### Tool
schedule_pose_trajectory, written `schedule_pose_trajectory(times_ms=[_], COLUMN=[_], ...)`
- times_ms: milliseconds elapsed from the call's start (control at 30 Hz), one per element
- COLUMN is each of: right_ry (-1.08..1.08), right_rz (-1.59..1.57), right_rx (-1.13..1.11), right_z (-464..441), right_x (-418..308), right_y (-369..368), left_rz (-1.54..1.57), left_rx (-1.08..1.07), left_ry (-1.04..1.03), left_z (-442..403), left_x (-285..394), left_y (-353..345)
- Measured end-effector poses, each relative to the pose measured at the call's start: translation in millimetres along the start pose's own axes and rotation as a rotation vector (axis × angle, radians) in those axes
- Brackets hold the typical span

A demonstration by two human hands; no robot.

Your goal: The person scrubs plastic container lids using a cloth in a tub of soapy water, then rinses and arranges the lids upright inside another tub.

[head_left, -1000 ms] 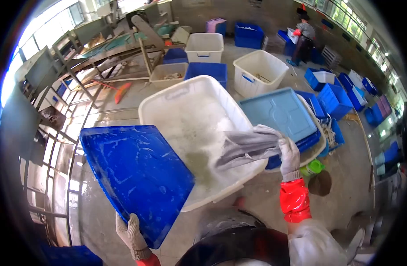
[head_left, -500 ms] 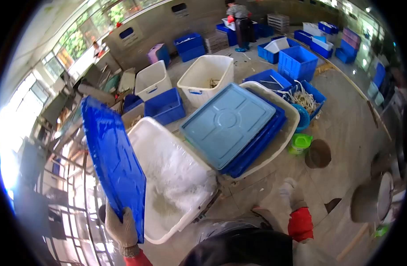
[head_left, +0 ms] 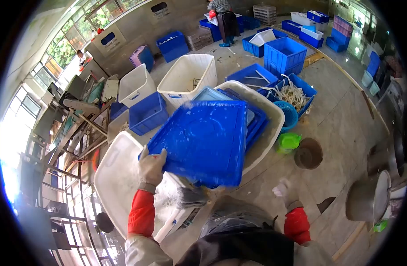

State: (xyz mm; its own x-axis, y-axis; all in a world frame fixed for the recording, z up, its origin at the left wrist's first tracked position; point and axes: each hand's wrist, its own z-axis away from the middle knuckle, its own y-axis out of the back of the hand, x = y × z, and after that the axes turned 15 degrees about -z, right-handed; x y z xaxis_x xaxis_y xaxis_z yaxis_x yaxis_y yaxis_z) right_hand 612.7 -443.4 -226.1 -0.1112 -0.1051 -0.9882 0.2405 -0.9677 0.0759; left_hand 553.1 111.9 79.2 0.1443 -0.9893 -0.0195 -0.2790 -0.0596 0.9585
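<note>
Head view: your left hand (head_left: 151, 168) grips the blue lid (head_left: 203, 139), out of the sudsy tub (head_left: 118, 162) below that grip, overlapping stacked lids (head_left: 258, 127) beyond; your right hand (head_left: 283, 189) looks empty, its closure unclear.

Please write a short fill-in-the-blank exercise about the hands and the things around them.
The rectangular plastic lid gripped by the gloved left hand is coloured ____.
In its grasp, the gloved right hand holds ____.
Of these two hands, the one nearer the crumpled grey cloth is the ____ one.
The small plastic container beside the round brown bucket is coloured bright ____.
Missing words: blue; nothing; left; green.
</note>
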Motion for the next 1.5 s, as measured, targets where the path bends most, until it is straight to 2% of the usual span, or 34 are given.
schedule_pose_trajectory(times_ms=[33, 67, 100, 167, 200, 267, 300, 400, 467, 500, 600, 633, 667, 733, 800, 900, 967, 1000, 1067, 1100, 1133, 1200, 1233, 1267, 1333, 1400, 1433, 1467, 1500], right_ry=[0.039, 0.082, -0.041, -0.162, -0.163, -0.165, 0.068, -0.11, -0.029, -0.033, -0.298, -0.233, -0.161, -0.162, -0.162, -0.15, 0.049, 0.054, -0.063, 0.033, 0.186, -0.092, -0.121, -0.147, -0.167, -0.385, -0.339, -0.331, -0.203], right_rz=[0.058, 0.113, -0.072, -0.241, -0.138, -0.002, 0.326, 0.356, 0.408, 0.398, 0.233, 0.309, 0.385, 0.292, 0.209, 0.18, 0.296, 0.297, 0.608, 0.577, 0.534, 0.682, 0.653, 0.618, 0.721, 0.768, 0.699, 0.697, 0.588], right_rx=[-0.063, -0.124, -0.101, -0.073, -0.144, -0.222, -0.218, -0.293, -0.267, -0.278, -0.213, -0.177, -0.142, -0.122, -0.103, -0.107, -0.054, -0.07, -0.165, -0.167, -0.128, -0.324, -0.24, -0.155, -0.304, -0.296, -0.375, -0.387, -0.385], right_z=[-6.8, -13.9, -15.1, -25.4, -34.7, -56.9, -66.4, -98.1, -132.1, -151.1, -191.1, -207.3, -226.8, -262.5, -304.1, -376.0, -416.5, -433.9, -486.6, -508.2, -532.3, -576.3, -581.2, -585.8, -576.9, -590.0, -598.5, -603.8, -605.6], right_x=[-9.2, -17.2, -12.0, -3.2, -0.3, -0.7, -7.5, -48.9, -70.1, -79.3, -119.8, -140.8, -154.4, -159.8, -162.1, -151.5, -123.4, -114.0, -94.2, -84.1, -60.7, -16.2, -12.2, -10.0, -35.8, -72.7, -58.3, -50.5, -40.2], right_y=[-3.0, -5.7, -7.9, -7.3, -3.2, 8.2, 8.9, 37.7, 32.6, 26.2, 9.7, 0.8, -7.0, -17.7, -21.9, -19.3, -15.1, -13.9, -8.8, -9.4, -12.1, -16.9, -34.3, -52.0, -60.4, -80.4, -73.2, -68.3, -62.6], left_rz=[-0.059, -0.284, -0.504, -0.511, -0.524, -0.582, -0.522, -0.346, -0.346, -0.271, -0.205, -0.134, -0.088, -0.051, 0.139, 0.145, 0.294, 0.461, 0.672, 0.77, 0.635, 0.974, 0.987, 0.977, 0.897, 0.799, 0.718, 0.605, 0.624], left_rx=[-0.037, -0.098, -0.144, -0.099, -0.057, -0.161, -0.128, -0.097, -0.126, -0.156, -0.215, -0.269, -0.241, -0.228, -0.239, -0.38, -0.429, -0.318, -0.361, -0.221, -0.159, -0.055, -0.057, -0.062, -0.036, -0.021, -0.056, 0.023, 0.007], left_ry=[-0.005, -0.076, -0.162, -0.147, -0.125, -0.099, -0.052, 0.114, 0.189, 0.318, 0.386, 0.516, 0.556, 0.596, 0.868, 1.341, 1.587, 1.656, 1.593, 1.597, 1.559, 1.664, 1.669, 1.679, 1.689, 1.658, 1.713, 1.699, 1.698], left_z=[-0.2, 1.2, 2.3, 2.5, -4.1, -16.5, -23.4, -32.6, -47.2, -61.5, -67.2, -77.0, -71.7, -57.6, -39.9, -10.8, -16.2, -16.1, 19.5, 49.2, 27.7, 35.8, 37.9, 35.8, 9.8, -3.3, 13.6, 20.7, 20.5], left_x=[2.6, 3.2, 3.8, -18.6, -26.4, -50.5, -59.2, -59.6, -56.1, -42.2, -53.7, -52.6, -61.3, -74.9, -80.5, -76.9, -45.7, -31.6, -50.4, -65.1, -50.7, -54.1, -52.9, -49.5, -28.8, -21.8, -31.4, -31.9, -32.6], left_y=[-13.1, -16.2, -19.3, -51.9, -61.9, -86.3, -94.2, -118.4, -128.0, -120.7, -136.5, -136.9, -147.7, -165.1, -182.9, -204.7, -178.7, -175.4, -202.7, -228.6, -222.6, -234.8, -239.1, -235.3, -224.9, -220.5, -230.9, -240.1, -239.9])
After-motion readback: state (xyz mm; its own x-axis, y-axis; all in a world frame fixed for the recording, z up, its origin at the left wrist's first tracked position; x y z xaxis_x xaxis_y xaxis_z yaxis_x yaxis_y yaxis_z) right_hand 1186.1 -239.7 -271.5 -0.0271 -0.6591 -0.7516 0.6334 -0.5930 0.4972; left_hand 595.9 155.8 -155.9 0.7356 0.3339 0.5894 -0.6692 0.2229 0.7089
